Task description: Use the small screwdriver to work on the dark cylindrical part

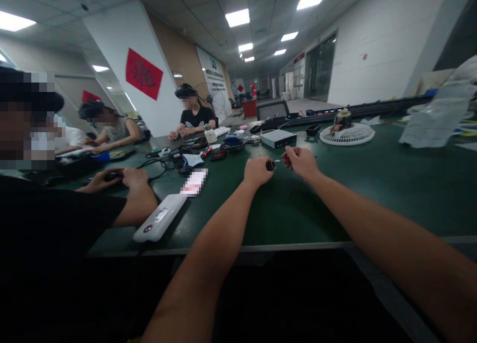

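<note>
My left hand (258, 171) is wrapped round a small black cylindrical part (271, 165) above the green table (290, 214). Close by on the right, my right hand (300, 161) is closed in a pinch, its fingertips by a thin pale piece (278, 160) that points toward the black part. Whether that piece touches the black part is too small to tell. Behind my hands lies a grey metal box (278, 138).
A white fan grille (347, 133) lies at the back right, near a white plastic-wrapped object (428, 122). On the left are a long white device (160, 217), black cables (160, 162) and a person's hands (122, 178). More people sit farther left and across the table.
</note>
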A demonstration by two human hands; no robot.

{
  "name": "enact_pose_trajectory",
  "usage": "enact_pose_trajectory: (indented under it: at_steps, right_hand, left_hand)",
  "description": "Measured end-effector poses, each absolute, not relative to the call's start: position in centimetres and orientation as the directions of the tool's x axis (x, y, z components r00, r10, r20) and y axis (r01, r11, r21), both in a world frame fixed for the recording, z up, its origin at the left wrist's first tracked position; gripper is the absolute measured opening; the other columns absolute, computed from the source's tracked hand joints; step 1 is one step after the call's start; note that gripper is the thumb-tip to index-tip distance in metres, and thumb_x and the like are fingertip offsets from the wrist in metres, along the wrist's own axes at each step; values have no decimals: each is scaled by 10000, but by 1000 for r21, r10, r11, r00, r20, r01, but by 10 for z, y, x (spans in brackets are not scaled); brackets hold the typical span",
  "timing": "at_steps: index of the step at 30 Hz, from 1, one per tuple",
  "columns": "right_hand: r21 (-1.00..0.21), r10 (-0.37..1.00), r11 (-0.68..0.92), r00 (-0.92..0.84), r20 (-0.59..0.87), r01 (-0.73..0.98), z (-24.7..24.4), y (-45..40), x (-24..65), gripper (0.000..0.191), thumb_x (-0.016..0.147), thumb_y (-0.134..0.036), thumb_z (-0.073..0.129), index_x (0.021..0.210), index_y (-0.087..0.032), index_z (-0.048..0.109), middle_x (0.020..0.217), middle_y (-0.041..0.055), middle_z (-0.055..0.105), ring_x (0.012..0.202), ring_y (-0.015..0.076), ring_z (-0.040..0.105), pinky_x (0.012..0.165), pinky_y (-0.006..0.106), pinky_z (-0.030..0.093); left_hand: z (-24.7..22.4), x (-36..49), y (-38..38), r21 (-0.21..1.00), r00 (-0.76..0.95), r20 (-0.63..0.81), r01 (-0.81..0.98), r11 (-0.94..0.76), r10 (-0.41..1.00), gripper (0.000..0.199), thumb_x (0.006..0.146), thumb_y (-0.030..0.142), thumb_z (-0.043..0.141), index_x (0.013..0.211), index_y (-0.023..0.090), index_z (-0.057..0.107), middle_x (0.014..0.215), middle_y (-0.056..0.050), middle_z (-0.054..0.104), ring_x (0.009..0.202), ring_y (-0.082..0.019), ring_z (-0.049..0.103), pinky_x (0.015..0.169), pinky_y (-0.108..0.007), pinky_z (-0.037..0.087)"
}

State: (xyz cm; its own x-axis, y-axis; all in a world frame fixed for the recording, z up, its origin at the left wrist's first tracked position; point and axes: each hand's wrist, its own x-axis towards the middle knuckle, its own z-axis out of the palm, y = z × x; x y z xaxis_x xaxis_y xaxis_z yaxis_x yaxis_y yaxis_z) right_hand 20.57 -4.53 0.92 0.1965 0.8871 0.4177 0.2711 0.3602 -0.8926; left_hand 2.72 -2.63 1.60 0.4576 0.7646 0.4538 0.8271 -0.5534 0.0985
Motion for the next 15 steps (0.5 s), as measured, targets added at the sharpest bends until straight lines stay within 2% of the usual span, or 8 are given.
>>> enact_pose_trajectory:
  at_steps: [6, 9, 12, 15]
  right_hand:
    - [-921, 908, 375, 157, 387, 101, 10, -47, 204, 431, 943, -526, 538, 783, -154, 684, 642, 48, 667, 501, 129, 633, 432, 219, 439]
    - [-909, 893, 387, 185, 411, 152, 10, -47, 204, 425, 940, -524, 546, 801, -150, 691, 675, 59, 687, 507, 126, 635, 425, 214, 437]
    - [-892, 886, 375, 187, 425, 252, 10, -48, 205, 426, 934, -511, 562, 754, -148, 692, 621, 55, 672, 487, 126, 622, 430, 217, 439]
    - [-911, 904, 370, 155, 398, 181, 10, -48, 204, 441, 939, -519, 551, 738, -150, 686, 602, 50, 664, 487, 132, 626, 434, 223, 446]
  left_hand:
    - [18, 27, -28, 102, 433, 463, 841, -532, 774, 242, 838, 331, 640, 1041, 231, 723, 1027, -76, 755, 1011, -259, 674, 941, -386, 480]
    - [18, 28, -29, 104, 427, 463, 844, -526, 777, 235, 843, 338, 634, 1031, 229, 724, 1013, -77, 756, 996, -258, 677, 927, -383, 486]
    - [19, 29, -30, 103, 430, 455, 844, -526, 780, 226, 835, 337, 647, 1018, 231, 727, 1012, -73, 756, 1003, -256, 675, 936, -378, 484]
    - [19, 29, -31, 108, 430, 459, 841, -530, 777, 228, 825, 327, 658, 1020, 232, 727, 1007, -72, 754, 997, -256, 673, 944, -382, 481]
